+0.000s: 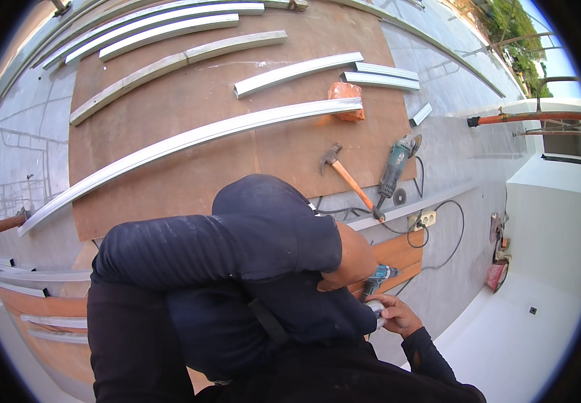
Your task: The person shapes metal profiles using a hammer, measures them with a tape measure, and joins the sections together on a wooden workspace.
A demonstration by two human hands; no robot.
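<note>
My left forearm lies bent across in front of me, by my raised knee. My left hand [352, 258] hangs down from its cuff; its fingers are mostly hidden behind dark clothing. Beside it a teal drill [380, 274] rests at the end of the brown wooden boards [403, 251]. My right hand [401, 316] is closed around a small silver-white rounded thing [375, 311], whose kind I cannot make out. Farther off lie a claw hammer [349, 178] with a wooden handle and a teal angle grinder [396, 165], with a loose disc [400, 196] near it.
Long metal profiles [189, 143] lie across a brown plywood sheet [169, 164]; one end rests on an orange block [347, 101]. A white socket strip [426, 219] with a looping black cable sits to the right. Beyond stand a white wall [545, 235] and a red container [496, 275].
</note>
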